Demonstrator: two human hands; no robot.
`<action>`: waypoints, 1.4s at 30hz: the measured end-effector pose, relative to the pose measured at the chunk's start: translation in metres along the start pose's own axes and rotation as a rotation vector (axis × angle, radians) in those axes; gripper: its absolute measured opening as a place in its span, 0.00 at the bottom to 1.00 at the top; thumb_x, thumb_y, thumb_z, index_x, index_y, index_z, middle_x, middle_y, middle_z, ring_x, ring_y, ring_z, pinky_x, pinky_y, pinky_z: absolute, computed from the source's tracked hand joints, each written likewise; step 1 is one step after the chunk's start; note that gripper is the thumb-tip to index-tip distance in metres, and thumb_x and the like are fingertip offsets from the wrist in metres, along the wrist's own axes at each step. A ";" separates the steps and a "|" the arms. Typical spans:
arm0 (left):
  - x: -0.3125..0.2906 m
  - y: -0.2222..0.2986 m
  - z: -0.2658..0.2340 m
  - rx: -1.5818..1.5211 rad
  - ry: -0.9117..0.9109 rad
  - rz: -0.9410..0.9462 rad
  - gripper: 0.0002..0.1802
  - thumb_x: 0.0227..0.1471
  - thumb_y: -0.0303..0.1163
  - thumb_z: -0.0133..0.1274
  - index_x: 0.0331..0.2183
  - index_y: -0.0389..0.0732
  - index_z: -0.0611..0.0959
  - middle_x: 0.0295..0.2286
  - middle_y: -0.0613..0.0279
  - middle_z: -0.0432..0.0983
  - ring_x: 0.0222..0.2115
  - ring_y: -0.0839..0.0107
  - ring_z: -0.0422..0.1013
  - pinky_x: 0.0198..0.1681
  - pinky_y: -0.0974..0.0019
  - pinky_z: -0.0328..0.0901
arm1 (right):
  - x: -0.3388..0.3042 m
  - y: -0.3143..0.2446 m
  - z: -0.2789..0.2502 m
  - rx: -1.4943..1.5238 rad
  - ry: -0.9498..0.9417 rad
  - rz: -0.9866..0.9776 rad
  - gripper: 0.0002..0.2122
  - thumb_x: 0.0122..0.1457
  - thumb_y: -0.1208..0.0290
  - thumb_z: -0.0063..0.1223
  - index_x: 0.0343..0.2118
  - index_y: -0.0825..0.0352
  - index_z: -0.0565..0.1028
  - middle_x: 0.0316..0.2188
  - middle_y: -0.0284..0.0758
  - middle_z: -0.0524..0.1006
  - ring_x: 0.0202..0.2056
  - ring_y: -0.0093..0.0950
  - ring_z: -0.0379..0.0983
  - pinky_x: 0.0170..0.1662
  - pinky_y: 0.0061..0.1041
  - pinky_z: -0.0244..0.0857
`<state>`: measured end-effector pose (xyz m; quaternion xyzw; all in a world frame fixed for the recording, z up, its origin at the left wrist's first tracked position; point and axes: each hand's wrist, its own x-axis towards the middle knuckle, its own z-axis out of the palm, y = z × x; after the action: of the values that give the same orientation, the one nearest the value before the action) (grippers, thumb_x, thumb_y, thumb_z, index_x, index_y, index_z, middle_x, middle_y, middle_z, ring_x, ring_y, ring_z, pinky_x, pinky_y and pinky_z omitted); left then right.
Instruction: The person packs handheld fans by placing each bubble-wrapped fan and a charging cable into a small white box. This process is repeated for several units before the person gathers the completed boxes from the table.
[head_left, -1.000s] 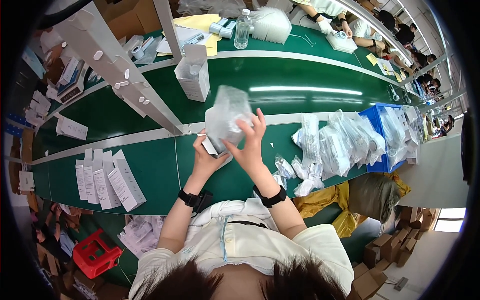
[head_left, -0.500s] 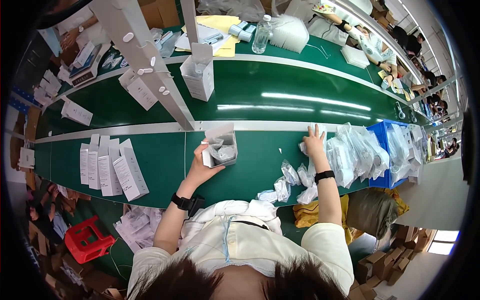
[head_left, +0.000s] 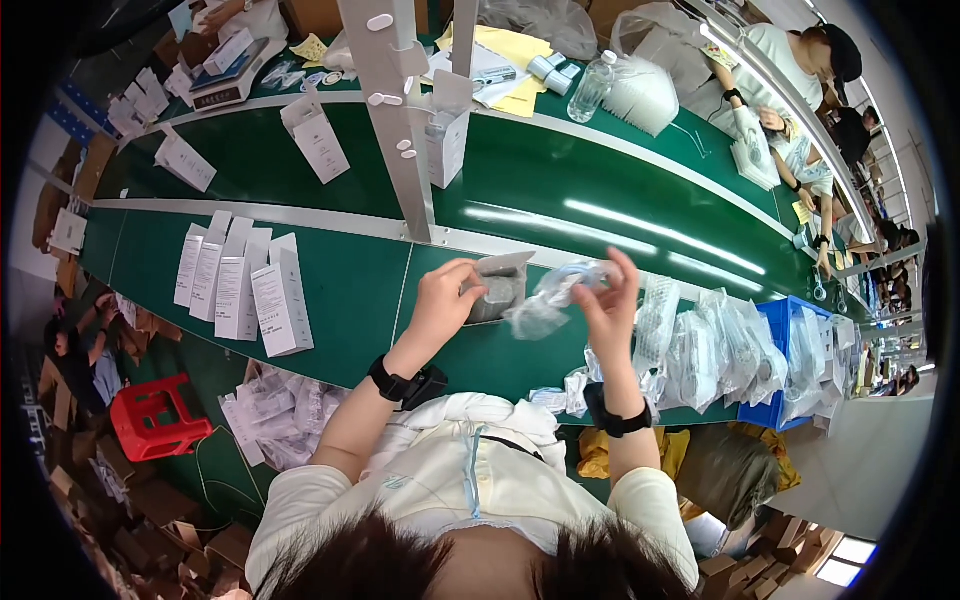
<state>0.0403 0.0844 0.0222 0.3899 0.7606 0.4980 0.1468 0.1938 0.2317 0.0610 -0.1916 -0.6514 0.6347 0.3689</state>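
Note:
My left hand [head_left: 446,300] grips the left side of an open white carton [head_left: 513,262], fingers closed on its edge. Inside the carton lies a grey plastic-wrapped item [head_left: 497,298]. To the carton's right, my right hand [head_left: 610,300] pinches a clear plastic bag [head_left: 545,308] with whitish-blue contents, somewhat blurred. The bag hangs beside the carton's opening, its contents too smeared to name. Small wrapped packets [head_left: 572,388] lie near the table's front edge, partly behind my right wrist.
Several white cartons [head_left: 283,310] stand in a row at left. Larger clear bags [head_left: 700,350] lean toward a blue bin [head_left: 785,345] at right. A metal post [head_left: 400,130] rises from the rail behind my left hand. Across the bench, co-workers' hands [head_left: 770,120] are busy.
My right hand has come from the bags at right to beside the carton, now holding a clear plastic bag. My left hand remains on the carton. The whole view has shifted and tilted.

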 end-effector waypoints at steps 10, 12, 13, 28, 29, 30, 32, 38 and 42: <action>0.008 -0.019 -0.009 -0.511 0.051 -0.160 0.10 0.38 0.26 0.57 0.27 0.32 0.76 0.27 0.56 0.75 0.26 0.69 0.72 0.31 0.72 0.65 | -0.016 0.039 0.051 -0.932 -0.564 -0.631 0.18 0.39 0.73 0.60 0.38 0.64 0.72 0.45 0.40 0.65 0.49 0.37 0.60 0.54 0.36 0.51; 0.001 -0.027 -0.028 -0.524 0.227 -0.063 0.14 0.40 0.28 0.56 0.33 0.33 0.75 0.34 0.53 0.73 0.34 0.63 0.71 0.38 0.68 0.64 | -0.014 0.042 0.042 -0.842 -0.455 -0.569 0.24 0.38 0.72 0.62 0.42 0.63 0.69 0.47 0.40 0.63 0.51 0.37 0.57 0.55 0.36 0.49; -0.005 -0.036 -0.050 -0.115 0.332 0.016 0.17 0.41 0.30 0.56 0.36 0.34 0.74 0.39 0.52 0.69 0.40 0.60 0.67 0.42 0.65 0.62 | -0.012 0.044 0.035 -0.749 -0.346 -0.510 0.29 0.37 0.70 0.63 0.46 0.63 0.65 0.49 0.41 0.62 0.53 0.38 0.54 0.56 0.36 0.46; -0.110 -0.096 -0.066 0.819 0.068 -0.398 0.55 0.27 0.28 0.63 0.56 0.46 0.50 0.57 0.50 0.36 0.55 0.46 0.41 0.50 0.42 0.48 | 0.112 0.117 0.002 -0.139 0.099 -0.042 0.50 0.33 0.79 0.64 0.58 0.65 0.41 0.53 0.39 0.54 0.54 0.31 0.54 0.54 0.29 0.53; -0.106 -0.084 -0.048 0.808 -0.028 -0.346 0.56 0.26 0.30 0.64 0.56 0.45 0.50 0.57 0.50 0.36 0.55 0.46 0.41 0.50 0.43 0.48 | 0.135 0.122 -0.010 -0.145 0.158 -0.060 0.50 0.33 0.79 0.64 0.58 0.65 0.41 0.53 0.40 0.54 0.53 0.31 0.54 0.54 0.29 0.53; -0.100 -0.071 -0.036 0.806 -0.029 -0.340 0.56 0.26 0.30 0.64 0.56 0.45 0.50 0.57 0.50 0.36 0.55 0.46 0.41 0.50 0.43 0.48 | 0.157 0.131 -0.022 -0.147 0.162 -0.063 0.50 0.33 0.79 0.64 0.58 0.65 0.41 0.53 0.40 0.54 0.53 0.31 0.54 0.54 0.29 0.53; -0.083 -0.052 -0.022 0.745 -0.394 -0.311 0.57 0.24 0.32 0.65 0.56 0.43 0.50 0.56 0.46 0.38 0.54 0.46 0.42 0.50 0.47 0.49 | 0.186 0.155 -0.051 -0.395 0.313 -0.084 0.51 0.32 0.80 0.64 0.59 0.61 0.41 0.52 0.43 0.56 0.51 0.39 0.56 0.53 0.32 0.53; -0.043 -0.101 -0.039 0.594 0.179 -0.340 0.56 0.25 0.33 0.66 0.55 0.40 0.51 0.54 0.47 0.43 0.53 0.49 0.45 0.50 0.53 0.51 | 0.173 0.156 -0.106 -0.902 0.241 -0.166 0.47 0.35 0.72 0.64 0.58 0.59 0.46 0.51 0.48 0.57 0.51 0.45 0.55 0.50 0.37 0.57; -0.056 -0.134 -0.050 -0.124 0.416 -0.590 0.51 0.29 0.28 0.64 0.54 0.40 0.53 0.51 0.50 0.51 0.50 0.55 0.54 0.49 0.58 0.55 | 0.126 0.115 -0.168 -1.676 0.266 0.693 0.33 0.40 0.55 0.60 0.50 0.58 0.62 0.50 0.46 0.60 0.51 0.45 0.55 0.44 0.43 0.62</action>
<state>-0.0134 -0.0162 -0.0803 0.0345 0.8221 0.5483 0.1495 0.2079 0.4512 -0.0332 -0.6528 -0.7569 0.0022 -0.0302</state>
